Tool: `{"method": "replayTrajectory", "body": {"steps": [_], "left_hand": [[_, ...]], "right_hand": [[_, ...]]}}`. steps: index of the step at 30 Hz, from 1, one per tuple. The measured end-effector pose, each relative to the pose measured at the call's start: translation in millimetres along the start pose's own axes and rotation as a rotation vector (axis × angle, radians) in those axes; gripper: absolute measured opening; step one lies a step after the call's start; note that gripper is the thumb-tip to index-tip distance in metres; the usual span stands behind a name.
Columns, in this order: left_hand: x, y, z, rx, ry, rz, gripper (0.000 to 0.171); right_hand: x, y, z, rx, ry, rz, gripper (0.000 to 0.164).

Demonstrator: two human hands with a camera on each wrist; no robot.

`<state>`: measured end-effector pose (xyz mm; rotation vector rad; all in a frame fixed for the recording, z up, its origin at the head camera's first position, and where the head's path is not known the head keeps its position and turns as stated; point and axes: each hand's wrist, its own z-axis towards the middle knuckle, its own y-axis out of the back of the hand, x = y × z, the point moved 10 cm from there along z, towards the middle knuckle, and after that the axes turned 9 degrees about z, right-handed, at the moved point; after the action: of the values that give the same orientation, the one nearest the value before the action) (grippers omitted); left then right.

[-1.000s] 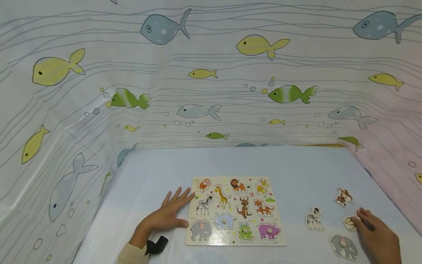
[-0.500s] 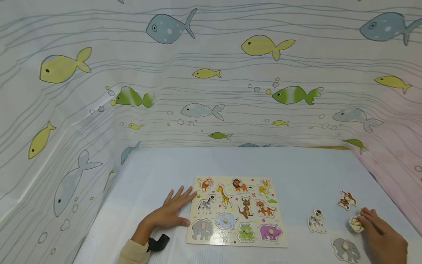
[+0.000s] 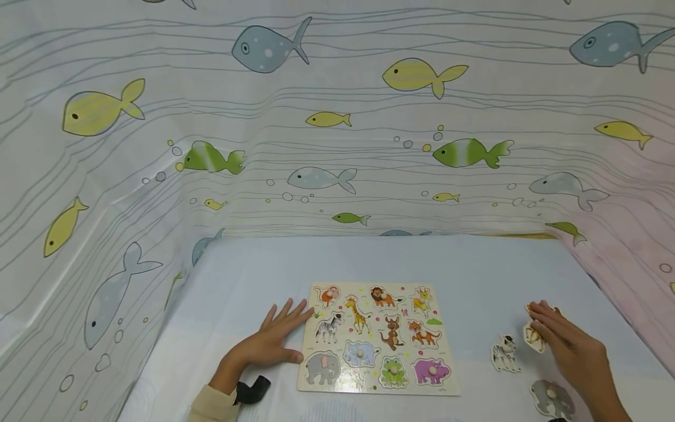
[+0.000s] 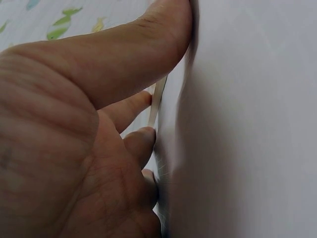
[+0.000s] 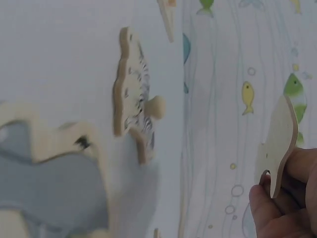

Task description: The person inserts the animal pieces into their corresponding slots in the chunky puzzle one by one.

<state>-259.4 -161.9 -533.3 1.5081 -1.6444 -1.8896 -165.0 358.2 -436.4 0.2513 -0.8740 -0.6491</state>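
My left hand (image 3: 274,341) lies with fingers spread on the table, fingertips and thumb at the left edge of the wooden animal puzzle board (image 3: 445,382). On the right, my right hand (image 3: 575,349) pinches a yellow-and-brown giraffe puzzle piece (image 3: 534,339), raised off the table. Its plain wooden back (image 5: 282,136) faces the right wrist camera. A zebra piece (image 3: 505,353) lies just left of that hand, and an elephant piece (image 3: 551,398) below it, partly covered by the wrist. Behind the fingers, the brown kangaroo piece (image 3: 556,310) is mostly hidden.
Pale cloth (image 3: 253,266) covers the table. Fish-patterned fabric (image 3: 369,146) rises at the back and both sides. On the board, the lion (image 3: 384,296), frog (image 3: 393,373), hippo (image 3: 432,370) and several other animals carry knobs.
My right hand has lifted the giraffe piece and carried it left and slightly away, over the kangaroo piece. My left hand stays at the board's edge.
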Motion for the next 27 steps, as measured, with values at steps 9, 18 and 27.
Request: {"method": "replayTrajectory", "body": {"steps": [9,18,27], "left_hand": [[-2.6,2.4,-0.2,-0.001,0.002,0.004,0.097],[-2.7,0.0,-0.2,0.004,0.015,0.008,0.098],[-1.4,-0.7,0.2,0.009,0.013,0.011,0.098]], "right_hand": [[30.2,-59.9,34.9,0.171,0.134,-0.001,0.043],[53.7,-109.0,54.8,0.285,0.224,0.072,0.043],[70.0,-140.2,64.9,0.32,0.298,0.123,0.04]]}}
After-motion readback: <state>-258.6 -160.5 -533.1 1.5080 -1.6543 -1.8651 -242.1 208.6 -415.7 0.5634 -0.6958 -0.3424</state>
